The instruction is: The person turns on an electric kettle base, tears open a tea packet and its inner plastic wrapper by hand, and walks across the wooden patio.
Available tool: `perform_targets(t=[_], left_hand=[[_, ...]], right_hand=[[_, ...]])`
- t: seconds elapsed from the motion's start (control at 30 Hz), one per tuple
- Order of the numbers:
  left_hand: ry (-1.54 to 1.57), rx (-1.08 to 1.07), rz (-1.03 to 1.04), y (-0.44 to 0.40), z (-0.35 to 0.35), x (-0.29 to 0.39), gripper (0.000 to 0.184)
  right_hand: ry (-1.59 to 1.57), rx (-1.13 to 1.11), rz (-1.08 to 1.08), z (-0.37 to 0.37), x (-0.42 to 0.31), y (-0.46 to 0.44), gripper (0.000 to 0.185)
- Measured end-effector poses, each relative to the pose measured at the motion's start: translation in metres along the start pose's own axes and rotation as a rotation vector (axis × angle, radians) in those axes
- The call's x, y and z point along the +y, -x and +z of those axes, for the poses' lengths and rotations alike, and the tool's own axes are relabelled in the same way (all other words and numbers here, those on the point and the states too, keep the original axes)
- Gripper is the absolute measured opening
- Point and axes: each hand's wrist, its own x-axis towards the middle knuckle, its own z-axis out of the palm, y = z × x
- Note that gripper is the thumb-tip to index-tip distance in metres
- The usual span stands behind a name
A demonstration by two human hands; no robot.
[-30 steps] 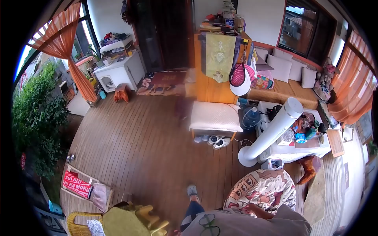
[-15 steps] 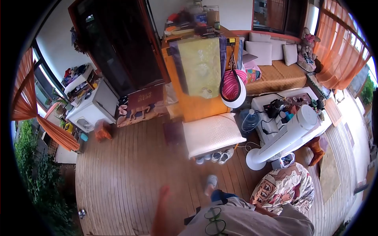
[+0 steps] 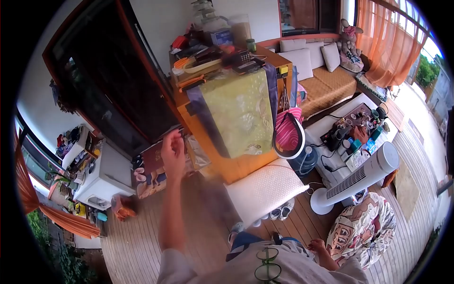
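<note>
My left hand (image 3: 173,147) is raised in front of me, left of the orange wooden cabinet (image 3: 236,171). Its fingers are loosely bent and I see nothing in them. A yellow-green cloth with purple edges (image 3: 239,111) drapes over the cabinet, and a pink-and-white sun visor (image 3: 289,135) hangs at its right side. Several small items, among them a black calculator-like device (image 3: 242,60), lie on top. Low by my side, my right hand (image 3: 318,246) hangs relaxed with slightly curled fingers, near a patterned beanbag (image 3: 362,227). It appears to hold nothing.
A white padded bench (image 3: 267,189) with shoes beneath stands right ahead. To its right are a blue water jug (image 3: 305,163), a white tower fan (image 3: 362,173) and a cluttered low table (image 3: 321,125). A dark door (image 3: 101,71) is at left.
I have come closer to the cabinet and bench. My left hand has risen from low by my body to beside the cabinet. My right hand now shows near the beanbag.
</note>
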Motion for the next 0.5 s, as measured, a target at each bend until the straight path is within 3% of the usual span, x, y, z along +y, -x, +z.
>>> perform_targets(t=[0.1, 0.17, 0.27, 0.37, 0.43, 0.5], left_hand=[[-0.013, 0.050, 0.153, -0.127, 0.023, -0.014, 0.025], [-0.141, 0.070, 0.257, -0.206, 0.046, -0.054, 0.031], [-0.319, -0.044, 0.213, -0.304, 0.082, -0.102, 0.044], [-0.612, -0.132, 0.167, -0.368, 0.121, -0.148, 0.058], [-0.689, -0.313, 0.104, -0.398, 0.137, -0.166, 0.073], [-0.631, -0.458, 0.010, -0.451, 0.186, -0.259, 0.080]], right_hand=[[-0.127, 0.316, 0.007, 0.046, 0.046, 0.040, 0.015], [-0.181, 0.349, 0.175, 0.085, 0.068, 0.089, 0.015], [-0.157, 0.307, 0.333, 0.146, 0.078, 0.119, 0.015], [-0.122, 0.298, 0.344, 0.191, 0.088, 0.139, 0.017], [-0.138, 0.320, 0.339, 0.228, 0.118, 0.162, 0.018], [-0.123, 0.334, 0.350, 0.271, 0.164, 0.187, 0.020]])
